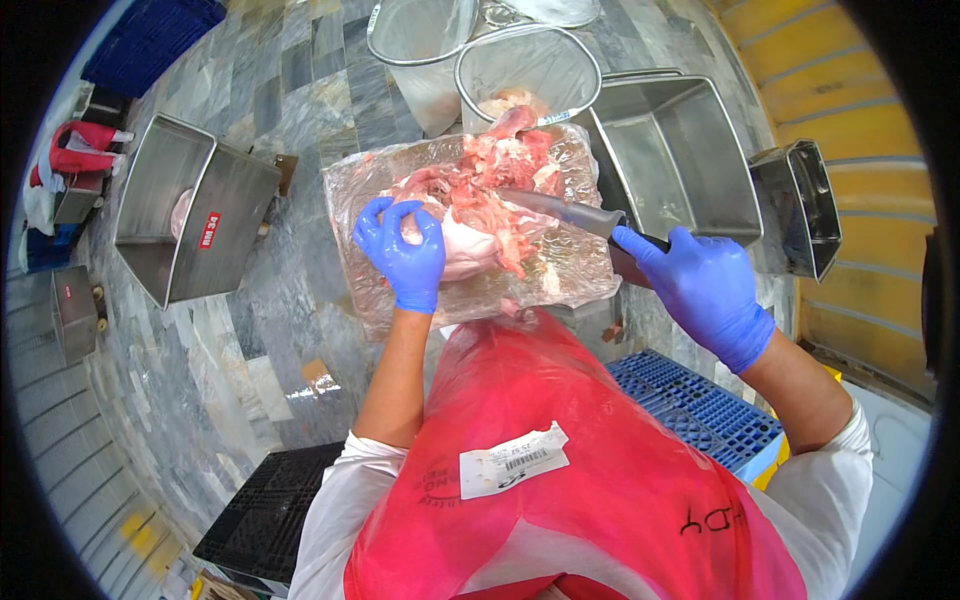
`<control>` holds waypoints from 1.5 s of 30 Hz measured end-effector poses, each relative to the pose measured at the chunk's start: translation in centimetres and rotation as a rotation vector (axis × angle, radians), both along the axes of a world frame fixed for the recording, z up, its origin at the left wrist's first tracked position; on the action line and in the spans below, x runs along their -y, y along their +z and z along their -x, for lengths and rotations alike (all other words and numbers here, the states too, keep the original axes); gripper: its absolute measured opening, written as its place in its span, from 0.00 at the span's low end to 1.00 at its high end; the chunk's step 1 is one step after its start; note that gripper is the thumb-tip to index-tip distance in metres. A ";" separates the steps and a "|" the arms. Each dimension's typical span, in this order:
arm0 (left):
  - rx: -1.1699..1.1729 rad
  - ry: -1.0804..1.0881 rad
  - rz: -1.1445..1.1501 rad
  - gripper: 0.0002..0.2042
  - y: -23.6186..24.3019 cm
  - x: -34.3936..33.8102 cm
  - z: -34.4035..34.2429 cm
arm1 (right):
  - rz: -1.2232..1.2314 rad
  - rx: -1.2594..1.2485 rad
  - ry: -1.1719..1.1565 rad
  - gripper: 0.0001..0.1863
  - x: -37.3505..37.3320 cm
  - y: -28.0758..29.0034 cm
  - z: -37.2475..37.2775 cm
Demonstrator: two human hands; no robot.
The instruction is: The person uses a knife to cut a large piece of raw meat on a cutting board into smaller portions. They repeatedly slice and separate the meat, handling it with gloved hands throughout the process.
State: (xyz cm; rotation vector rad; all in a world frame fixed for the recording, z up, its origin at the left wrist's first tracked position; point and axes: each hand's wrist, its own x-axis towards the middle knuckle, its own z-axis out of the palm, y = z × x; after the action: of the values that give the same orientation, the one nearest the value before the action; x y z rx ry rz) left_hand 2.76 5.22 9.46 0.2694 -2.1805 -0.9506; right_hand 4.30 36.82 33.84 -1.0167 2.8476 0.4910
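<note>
A large piece of raw meat point(470, 245), pink with pale fat and skin, lies on a cutting surface wrapped in clear plastic point(365, 285). My left hand point(405, 250), in a blue glove, has its fingers curled round the meat's left end. In my blue-gloved right hand point(705, 295) is a knife point(565, 208), gripped by its dark handle. The blade points left across the board, its tip at the cut, ragged red part of the meat. Another raw chunk point(512, 150) sits at the far side, touching the main piece.
Beyond the board stand two hooped clear bags point(530, 65) point(420, 50), with pale scraps in the nearer one. Steel tubs stand at the right point(680, 150) and left point(225, 225). A blue plastic pallet point(690, 410) is by my right side, a black crate point(265, 510) at my lower left.
</note>
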 end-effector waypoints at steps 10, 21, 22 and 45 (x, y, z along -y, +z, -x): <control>0.027 0.048 0.005 0.08 0.1 -0.2 0.0 | 0.326 0.040 -0.193 0.27 -0.2 -8.9 -1.5; 0.059 0.096 -0.009 0.07 0.7 -0.8 -0.5 | 1.491 0.861 -0.967 0.25 3.7 -14.6 -1.2; 0.057 0.097 -0.003 0.07 0.6 -0.8 -0.4 | 1.497 0.967 -1.062 0.25 3.3 -13.6 -0.9; 0.006 0.053 0.008 0.08 0.6 -0.7 -0.4 | 0.439 0.323 -0.432 0.24 1.2 -4.4 -1.8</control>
State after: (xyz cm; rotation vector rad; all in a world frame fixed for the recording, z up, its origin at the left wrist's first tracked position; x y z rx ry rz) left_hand 3.16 5.96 10.08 0.3249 -2.1715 -0.9125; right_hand 6.15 35.58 29.42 -0.4290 2.7972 -0.3171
